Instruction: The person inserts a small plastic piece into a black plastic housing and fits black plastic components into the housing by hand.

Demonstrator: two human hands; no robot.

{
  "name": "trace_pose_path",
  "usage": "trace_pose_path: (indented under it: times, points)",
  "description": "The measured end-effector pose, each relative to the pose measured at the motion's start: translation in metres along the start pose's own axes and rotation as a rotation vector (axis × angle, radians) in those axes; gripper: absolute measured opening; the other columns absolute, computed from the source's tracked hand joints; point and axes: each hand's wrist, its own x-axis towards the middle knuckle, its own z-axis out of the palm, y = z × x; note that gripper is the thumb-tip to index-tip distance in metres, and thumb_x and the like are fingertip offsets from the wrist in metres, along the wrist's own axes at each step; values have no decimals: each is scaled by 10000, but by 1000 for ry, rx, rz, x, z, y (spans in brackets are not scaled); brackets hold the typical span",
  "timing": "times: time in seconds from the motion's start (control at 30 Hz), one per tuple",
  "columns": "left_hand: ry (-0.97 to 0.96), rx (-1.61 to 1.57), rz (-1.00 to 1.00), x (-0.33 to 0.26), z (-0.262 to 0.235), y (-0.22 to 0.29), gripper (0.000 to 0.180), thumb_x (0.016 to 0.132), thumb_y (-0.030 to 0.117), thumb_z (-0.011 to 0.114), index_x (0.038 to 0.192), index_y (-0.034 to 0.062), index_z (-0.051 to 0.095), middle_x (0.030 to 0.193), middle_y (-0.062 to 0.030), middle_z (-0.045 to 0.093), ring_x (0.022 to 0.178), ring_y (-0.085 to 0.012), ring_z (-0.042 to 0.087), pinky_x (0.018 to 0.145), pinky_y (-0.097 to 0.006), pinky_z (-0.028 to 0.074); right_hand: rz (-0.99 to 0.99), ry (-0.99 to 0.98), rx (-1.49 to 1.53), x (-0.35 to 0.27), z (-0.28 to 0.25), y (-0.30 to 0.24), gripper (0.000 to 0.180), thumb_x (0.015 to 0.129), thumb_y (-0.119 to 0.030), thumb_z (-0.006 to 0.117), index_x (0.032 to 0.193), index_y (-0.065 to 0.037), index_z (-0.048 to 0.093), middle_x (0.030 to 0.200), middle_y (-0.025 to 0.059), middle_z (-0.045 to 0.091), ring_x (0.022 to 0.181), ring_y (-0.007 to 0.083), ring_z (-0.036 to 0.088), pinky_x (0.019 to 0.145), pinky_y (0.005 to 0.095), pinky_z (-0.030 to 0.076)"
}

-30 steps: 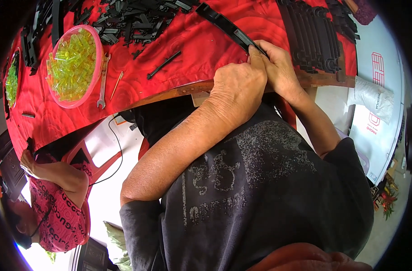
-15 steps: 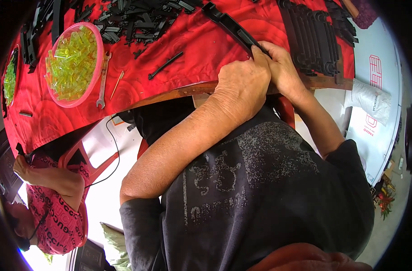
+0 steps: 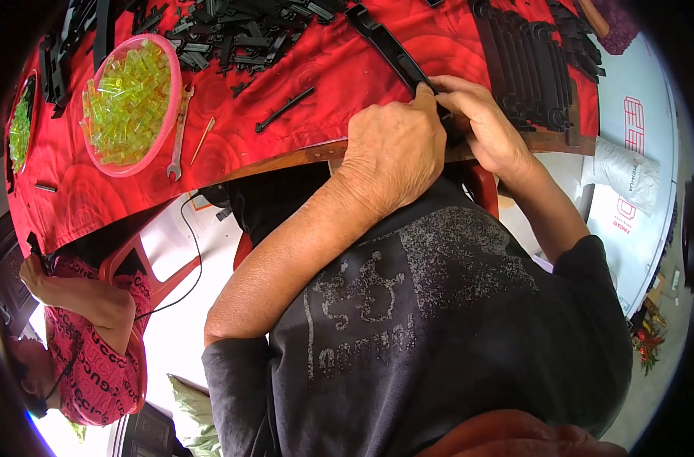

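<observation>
A long, narrow black plastic strip (image 3: pixel 390 50) slants across the near edge of the red-covered table, its far end pointing up and left. My left hand (image 3: pixel 398 145) is closed round its near part, thumb pressed on top. Against the same near end, from the right side, rests my right hand (image 3: pixel 485 126), fingers bent round it. The strip's lowest part is mostly hidden by both hands. To the left of my left hand a thin black plastic rod (image 3: pixel 284 110) lies on the red cloth (image 3: pixel 324 87).
A pink basket (image 3: pixel 173 114) of yellow-green clear pieces stands left, beside a spanner (image 3: pixel 179 137) and thin stick (image 3: pixel 202 142). Black parts (image 3: pixel 240 34) are heaped at the back; long black strips (image 3: pixel 526 68) line the right. A co-worker (image 3: pixel 95 343) sits lower left.
My left hand has slid a little left and toward me along the strip. My right hand's fingers have loosened and shifted slightly. The view has moved a little.
</observation>
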Motion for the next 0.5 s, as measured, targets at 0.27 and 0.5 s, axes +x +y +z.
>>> trace_pose_path:
  times: [0.27,0.5]
  points:
    - [125,-47,-86,-17,-11,-6,327,876,252,662,1099,12,647,778,-200,682,692,-385,683,621,-477,544,207,-15,505,4,22,8,310,1026,-388,552,1023,-106,681,861,-55,659,755,75,597,717,255,468]
    - [143,-74,-137,-29,-11,-11,352,845,212,689,1124,2,641,753,-174,675,657,-353,680,613,-462,539,134,-158,460,17,31,26,271,992,-411,599,889,-160,616,742,-78,520,677,80,542,618,262,428]
